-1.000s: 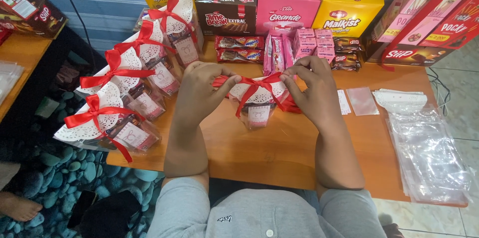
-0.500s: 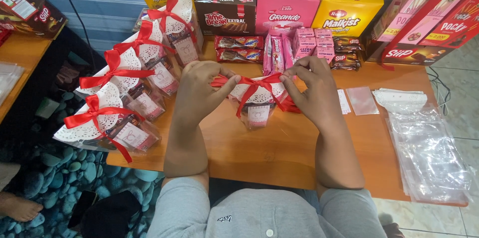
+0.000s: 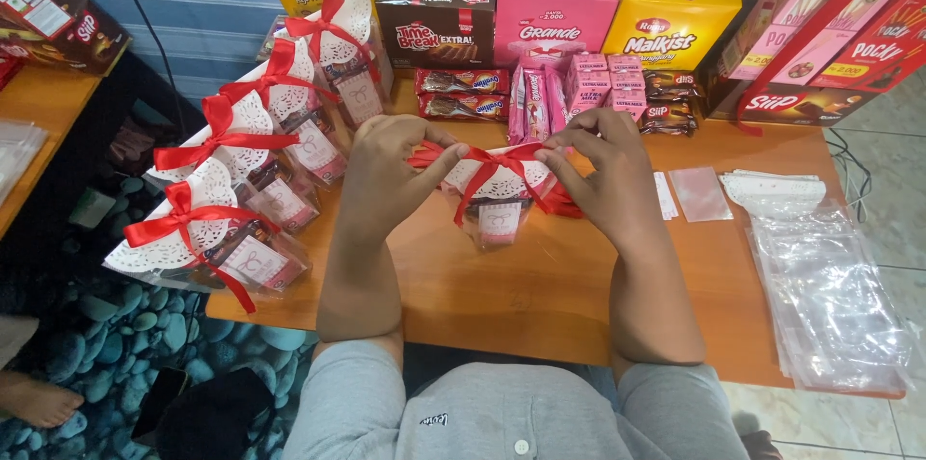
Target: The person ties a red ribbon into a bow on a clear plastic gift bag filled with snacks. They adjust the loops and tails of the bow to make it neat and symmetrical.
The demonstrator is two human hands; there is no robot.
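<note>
I see my left hand (image 3: 391, 171) and right hand (image 3: 603, 175) each pinching an end of the red ribbon (image 3: 487, 171) tied round a small clear gift bag (image 3: 494, 209), which sits mid-bench (image 3: 540, 296). Finished ribboned bags (image 3: 251, 180) line the left; snack boxes (image 3: 555, 21) stand behind, empty plastic bags (image 3: 820, 277) lie right.

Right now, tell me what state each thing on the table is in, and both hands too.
Left hand: pinching the red ribbon.
Right hand: pinching the ribbon's other end.
Gift packet: on the table, ribbon crossed over it.
Finished packets: four, bows tied.
Clear bags: stacked flat.
</note>
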